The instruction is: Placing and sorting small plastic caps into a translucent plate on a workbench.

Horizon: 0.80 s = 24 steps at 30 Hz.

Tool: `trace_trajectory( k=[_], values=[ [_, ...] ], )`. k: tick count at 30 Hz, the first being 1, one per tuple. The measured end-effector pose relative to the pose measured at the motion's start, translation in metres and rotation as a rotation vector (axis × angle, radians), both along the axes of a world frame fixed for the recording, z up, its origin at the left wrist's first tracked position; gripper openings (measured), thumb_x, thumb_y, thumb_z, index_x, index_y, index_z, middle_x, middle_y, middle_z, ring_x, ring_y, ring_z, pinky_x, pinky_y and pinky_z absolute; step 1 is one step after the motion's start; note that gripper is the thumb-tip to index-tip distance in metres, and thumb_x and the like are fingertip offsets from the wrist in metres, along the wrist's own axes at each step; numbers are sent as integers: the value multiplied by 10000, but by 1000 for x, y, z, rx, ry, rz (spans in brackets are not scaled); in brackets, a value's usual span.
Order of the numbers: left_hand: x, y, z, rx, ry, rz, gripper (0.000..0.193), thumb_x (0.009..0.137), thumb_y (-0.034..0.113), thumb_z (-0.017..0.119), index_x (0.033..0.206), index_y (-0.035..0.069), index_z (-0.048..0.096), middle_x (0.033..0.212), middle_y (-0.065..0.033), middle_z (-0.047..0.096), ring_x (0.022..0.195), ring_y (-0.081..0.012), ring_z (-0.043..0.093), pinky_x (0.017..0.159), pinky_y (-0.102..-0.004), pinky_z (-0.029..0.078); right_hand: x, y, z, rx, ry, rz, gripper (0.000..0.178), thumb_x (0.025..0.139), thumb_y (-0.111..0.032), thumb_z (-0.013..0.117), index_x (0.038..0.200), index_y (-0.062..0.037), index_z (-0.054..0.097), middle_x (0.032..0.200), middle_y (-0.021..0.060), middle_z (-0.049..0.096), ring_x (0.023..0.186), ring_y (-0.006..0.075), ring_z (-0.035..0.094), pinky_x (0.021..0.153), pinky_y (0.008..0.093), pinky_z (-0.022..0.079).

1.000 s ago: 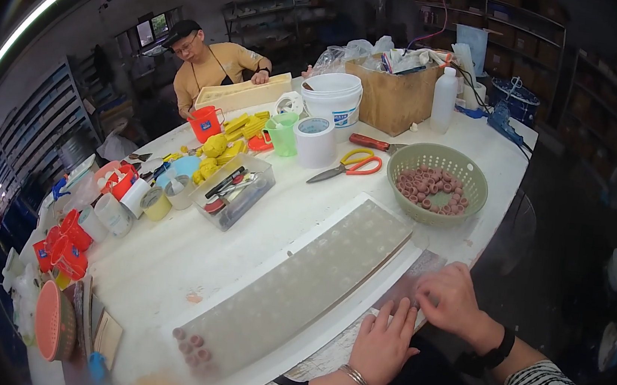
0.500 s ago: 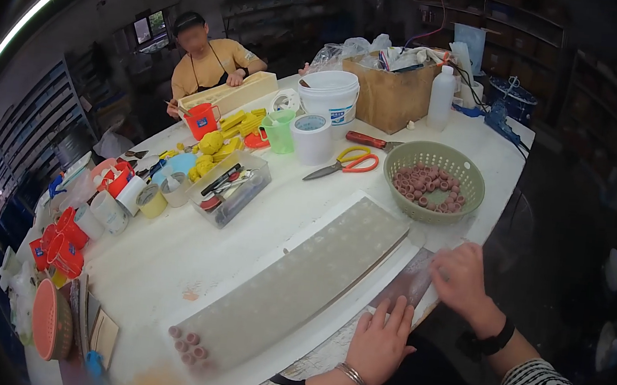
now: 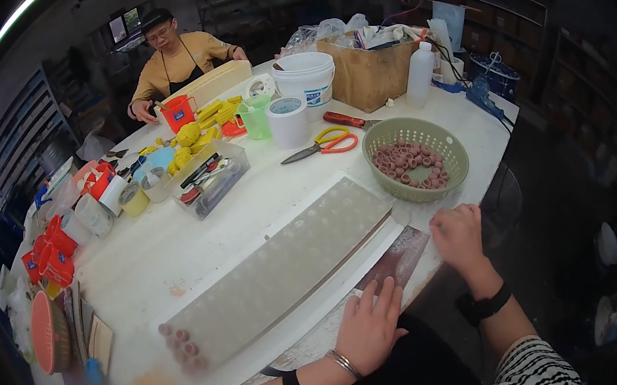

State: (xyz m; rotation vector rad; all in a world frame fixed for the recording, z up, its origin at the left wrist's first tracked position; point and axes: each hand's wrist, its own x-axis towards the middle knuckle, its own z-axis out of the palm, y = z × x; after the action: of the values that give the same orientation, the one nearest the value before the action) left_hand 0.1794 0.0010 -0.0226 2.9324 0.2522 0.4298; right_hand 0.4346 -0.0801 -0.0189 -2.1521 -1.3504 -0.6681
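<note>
My left hand (image 3: 371,323) lies with its fingers outstretched on the near end of a reddish-brown rectangular sheet (image 3: 400,261), perhaps sandpaper, at the table's front edge. By the far right corner of this sheet, my right hand (image 3: 459,235) is closed, fingers curled in; whatever it may hold is hidden. Beyond both hands runs a long grey board (image 3: 294,259) on a white surface. Several small purplish-brown ring-like pieces (image 3: 191,347) stand at its near left end. More such pieces (image 3: 411,163) fill the bottom of a green perforated basket (image 3: 444,188) behind my right hand.
Pliers (image 3: 321,146) and a red-handled tool (image 3: 345,120) lie left of the basket. A clear box of tools (image 3: 227,191), white bucket (image 3: 302,72), cardboard box (image 3: 370,75) and bottle (image 3: 419,76) stand farther back. Red cups (image 3: 54,252) line the left. A co-worker (image 3: 180,59) sits across.
The view has shifted, so the table appears higher and farther left. My right hand has moved right, off the sheet. My left hand stays on it. The co-worker's arms have shifted.
</note>
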Motion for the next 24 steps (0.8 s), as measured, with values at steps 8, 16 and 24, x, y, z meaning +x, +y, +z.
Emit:
trace_trajectory(
  k=[8,16,24],
  values=[
    [1,4,3,-102,-114,21,692,814,363,775,1393,69,535,1440,-141,509,1306,-364,467,1023,-484,364,-12,-34,-3,161,40,44,66,774,-75,731,785,-97,670,889,-11,710,803,223,589,894,392,398],
    [1,9,19,-781,-297,25,143,984,159,638,902,51,682,859,-63,671,779,-210,637,764,-323,487,-72,-33,30,426,1443,476,151,923,-99,694,1033,-2,734,1027,42,723,916,114,617,886,300,467],
    [2,9,14,-1354,-456,42,413,1058,347,543,838,22,671,698,-6,626,665,-94,583,626,-266,468,-113,-27,30,382,1870,671,224,956,-104,674,1125,42,681,1114,91,692,918,103,584,853,250,471]
  ],
)
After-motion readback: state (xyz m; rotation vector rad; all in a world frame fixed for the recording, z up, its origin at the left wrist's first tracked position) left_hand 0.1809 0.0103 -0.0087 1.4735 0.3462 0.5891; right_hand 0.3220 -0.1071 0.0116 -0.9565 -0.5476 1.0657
